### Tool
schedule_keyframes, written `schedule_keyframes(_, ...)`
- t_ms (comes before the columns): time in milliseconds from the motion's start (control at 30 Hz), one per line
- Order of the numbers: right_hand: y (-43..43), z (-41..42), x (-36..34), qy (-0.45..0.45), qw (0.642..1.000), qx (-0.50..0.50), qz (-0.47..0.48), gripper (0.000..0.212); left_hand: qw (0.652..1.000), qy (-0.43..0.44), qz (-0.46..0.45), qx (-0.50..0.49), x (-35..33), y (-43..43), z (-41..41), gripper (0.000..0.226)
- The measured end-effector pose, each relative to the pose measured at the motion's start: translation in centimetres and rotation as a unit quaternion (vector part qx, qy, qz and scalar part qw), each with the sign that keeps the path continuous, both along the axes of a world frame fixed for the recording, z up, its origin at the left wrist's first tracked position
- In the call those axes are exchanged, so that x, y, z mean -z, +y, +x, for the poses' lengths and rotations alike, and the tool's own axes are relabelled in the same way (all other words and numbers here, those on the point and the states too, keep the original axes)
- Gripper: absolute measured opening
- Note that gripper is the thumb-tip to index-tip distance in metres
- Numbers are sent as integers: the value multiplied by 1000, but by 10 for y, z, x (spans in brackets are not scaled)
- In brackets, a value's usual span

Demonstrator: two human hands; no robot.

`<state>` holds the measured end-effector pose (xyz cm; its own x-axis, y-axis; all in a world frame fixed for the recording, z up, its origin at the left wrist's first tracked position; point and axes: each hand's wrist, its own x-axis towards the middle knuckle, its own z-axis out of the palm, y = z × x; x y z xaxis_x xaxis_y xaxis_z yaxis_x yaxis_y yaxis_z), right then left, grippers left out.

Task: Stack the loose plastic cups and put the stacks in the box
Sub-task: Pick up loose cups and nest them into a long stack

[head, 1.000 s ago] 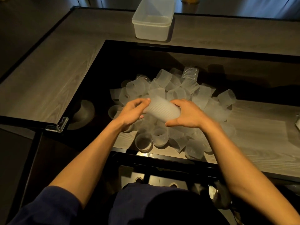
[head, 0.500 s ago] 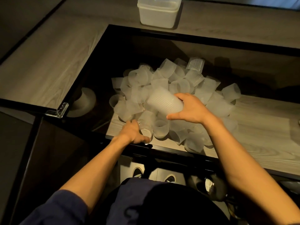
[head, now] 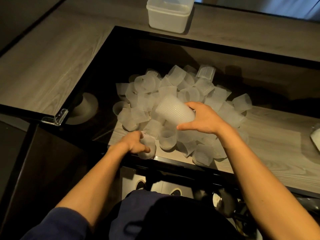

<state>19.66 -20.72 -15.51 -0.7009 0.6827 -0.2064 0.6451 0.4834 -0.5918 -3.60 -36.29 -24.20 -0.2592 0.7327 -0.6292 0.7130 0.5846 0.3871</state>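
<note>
The left hand (head: 136,143) has been taken off the stack (head: 174,111), which is gripped by the right hand (head: 204,120) alone above the pile (head: 173,87) at frame centre, and closed round a loose cup (head: 147,150) at the pile's lower edge, so another nesting is judged imminent, the box (head: 168,14) at top centre lying well apart.

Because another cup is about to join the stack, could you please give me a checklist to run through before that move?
1. Right hand grips the stack: ok.
2. Left hand grips a loose cup: ok.
3. That cup lies at the near edge of the pile, not buried: ok.
4. Which end of the stack is open: cannot tell.
5. Box open for stacks: cannot tell; it stands on the far counter.
</note>
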Motion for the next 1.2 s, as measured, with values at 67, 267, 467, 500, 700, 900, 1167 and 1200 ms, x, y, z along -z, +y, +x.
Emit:
schedule_keyframes(67,1,-2,0,1,1000,-1,2,75,997,-36,-63,29,-31,6,-21,69)
schedule_keyframes(267,8,-9,1,-3,1000,-8,8,78,966,-188,119,-133,-94,21,-73,49)
schedule_keyframes(467,11,-18,-4,-31,999,-20,33,86,869,-355,245,-242,-110,31,-75,79)
schedule_keyframes(500,12,-20,-4,-35,998,-22,36,87,862,-371,245,-243,-110,33,-72,75)
schedule_keyframes(700,15,-25,-8,-36,998,-18,48,89,864,-377,242,-230,-109,51,-53,70)
schedule_keyframes(900,18,-26,-8,-27,999,-7,46,88,866,-393,238,-197,-111,62,-54,73)
schedule_keyframes(1167,22,-31,-12,-9,998,3,54,87,929,-275,219,-116,-107,76,-36,82)
schedule_keyframes(1200,23,-28,-12,-3,999,16,47,88,916,-269,258,-150,-105,77,-37,72)
